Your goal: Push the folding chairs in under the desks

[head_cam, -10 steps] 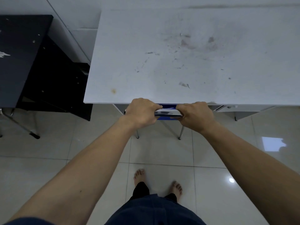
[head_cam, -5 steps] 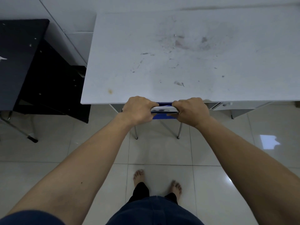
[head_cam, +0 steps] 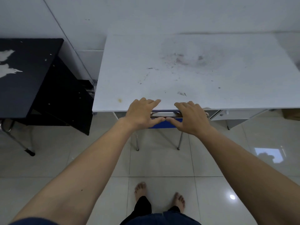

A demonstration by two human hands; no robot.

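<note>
Head cam is showing a change from half a second back: both hands were wrapped tight around the chair's chrome top bar, and now they're opening up. Left hand point(head_cam: 140, 114) is hovering palm-down with fingers spread over the desk edge, thumb reaching toward the middle. Right hand point(head_cam: 191, 118) is doing the same thing mirrored, and the two thumb tips are just about meeting over the bar. Neither one is gripping anything, and it's hard to tell if the thumbs are actually touching the metal. The view is also sitting further back, so more wall is showing.

Folding chair point(head_cam: 164, 121) is tucked in under the white desk point(head_cam: 186, 72), with only the shiny top bar, a strip of blue backrest and two thin chrome legs poking out past the front edge.

Going left to right on the room: a black desk point(head_cam: 24, 75) with chipped white patches is standing at the far left, then the white desk with scuffs and a small yellowish spot near its front-left corner. Glossy pale floor tiles point(head_cam: 162, 161) are reflecting lights, and the person's bare feet point(head_cam: 159, 196) are standing on them at the bottom.
</note>
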